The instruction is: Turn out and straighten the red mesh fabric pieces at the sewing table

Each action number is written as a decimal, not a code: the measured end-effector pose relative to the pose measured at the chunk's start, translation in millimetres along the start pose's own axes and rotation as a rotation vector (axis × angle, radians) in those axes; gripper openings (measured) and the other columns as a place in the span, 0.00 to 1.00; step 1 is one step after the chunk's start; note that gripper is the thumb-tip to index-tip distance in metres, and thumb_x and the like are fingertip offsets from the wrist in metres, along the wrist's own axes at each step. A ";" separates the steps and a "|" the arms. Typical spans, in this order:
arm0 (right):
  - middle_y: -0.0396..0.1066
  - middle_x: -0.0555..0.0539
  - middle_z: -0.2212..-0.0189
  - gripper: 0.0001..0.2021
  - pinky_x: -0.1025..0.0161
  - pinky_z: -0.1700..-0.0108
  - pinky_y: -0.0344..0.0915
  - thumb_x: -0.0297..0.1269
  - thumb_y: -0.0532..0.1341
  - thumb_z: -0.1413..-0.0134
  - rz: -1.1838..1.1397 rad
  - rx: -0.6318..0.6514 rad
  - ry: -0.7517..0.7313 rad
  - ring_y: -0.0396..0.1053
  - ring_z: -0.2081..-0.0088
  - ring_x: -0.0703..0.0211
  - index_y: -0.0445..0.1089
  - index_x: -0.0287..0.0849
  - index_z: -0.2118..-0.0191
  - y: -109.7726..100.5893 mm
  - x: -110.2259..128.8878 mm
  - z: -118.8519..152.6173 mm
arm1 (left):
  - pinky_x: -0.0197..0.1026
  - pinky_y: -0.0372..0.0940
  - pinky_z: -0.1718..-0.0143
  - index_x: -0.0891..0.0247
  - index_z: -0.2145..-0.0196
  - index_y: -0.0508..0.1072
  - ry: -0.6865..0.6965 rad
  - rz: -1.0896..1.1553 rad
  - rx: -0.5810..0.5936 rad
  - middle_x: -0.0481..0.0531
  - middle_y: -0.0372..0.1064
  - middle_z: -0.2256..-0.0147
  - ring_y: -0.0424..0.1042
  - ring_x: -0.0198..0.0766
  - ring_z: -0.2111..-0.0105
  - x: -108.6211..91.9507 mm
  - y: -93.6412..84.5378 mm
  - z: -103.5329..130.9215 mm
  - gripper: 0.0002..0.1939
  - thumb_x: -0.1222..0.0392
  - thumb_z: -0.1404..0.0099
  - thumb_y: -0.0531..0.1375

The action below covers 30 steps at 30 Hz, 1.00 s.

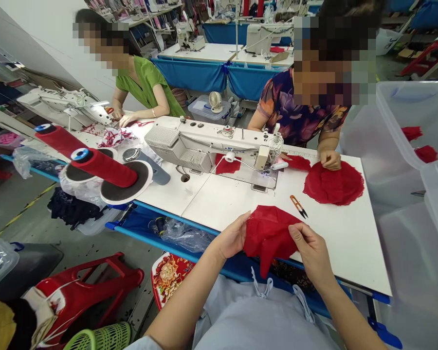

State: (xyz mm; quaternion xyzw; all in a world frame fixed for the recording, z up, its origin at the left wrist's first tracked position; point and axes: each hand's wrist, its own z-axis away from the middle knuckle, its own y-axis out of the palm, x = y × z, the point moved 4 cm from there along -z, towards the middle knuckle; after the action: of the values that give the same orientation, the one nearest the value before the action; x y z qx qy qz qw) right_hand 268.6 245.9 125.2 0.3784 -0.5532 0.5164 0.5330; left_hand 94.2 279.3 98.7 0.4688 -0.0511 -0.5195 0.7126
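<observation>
A piece of red fabric point(270, 231) is stretched between my two hands at the near edge of the white sewing table point(343, 238). My left hand point(235, 236) grips its left side, the fingers partly hidden behind the cloth. At the right side, my right hand point(311, 248) pinches it between thumb and fingers. One corner hangs down past the table edge. Just beyond the cloth lie orange-handled thread snips point(298, 206). Farther right, a round stack of red fabric pieces point(334, 183) rests under a co-worker's hand.
A white sewing machine point(219, 146) stands mid-table, with red thread cones point(104, 167) to its left. Two co-workers sit opposite. Clear plastic bins point(397, 194) stand at the right. A red stool point(91, 291) and green basket point(102, 338) are on the floor at lower left.
</observation>
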 end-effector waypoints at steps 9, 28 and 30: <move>0.60 0.51 0.77 0.16 0.62 0.70 0.59 0.52 0.60 0.48 -0.147 -0.037 0.088 0.56 0.73 0.59 0.64 0.45 0.75 -7.9 -22.2 1.7 | 0.35 0.63 0.61 0.68 0.63 0.77 0.128 -0.134 0.015 0.55 0.76 0.67 0.73 0.35 0.68 3.1 -9.9 1.1 0.19 0.56 0.52 0.70; 0.47 0.55 0.82 0.19 0.63 0.76 0.46 0.40 0.51 0.39 0.170 0.645 -0.248 0.47 0.79 0.64 0.46 0.45 0.79 35.0 4.6 25.8 | 0.34 0.52 0.76 0.67 0.78 0.72 0.383 -0.102 -0.206 0.46 0.67 0.82 0.60 0.28 0.82 -10.6 -3.7 -16.6 0.18 0.49 0.53 0.69; 0.47 0.55 0.81 0.18 0.63 0.76 0.46 0.39 0.49 0.38 0.172 0.677 -0.279 0.47 0.79 0.64 0.46 0.45 0.79 40.4 8.7 30.2 | 0.34 0.53 0.76 0.68 0.79 0.71 0.369 0.038 -0.272 0.47 0.67 0.82 0.60 0.29 0.82 -4.6 -7.8 -23.4 0.16 0.53 0.55 0.71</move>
State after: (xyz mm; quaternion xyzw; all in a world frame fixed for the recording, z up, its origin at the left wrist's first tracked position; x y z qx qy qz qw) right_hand 222.2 224.9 130.0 0.5522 -0.4483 0.6563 0.2518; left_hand 99.8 297.2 82.1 0.4544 0.1421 -0.4134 0.7761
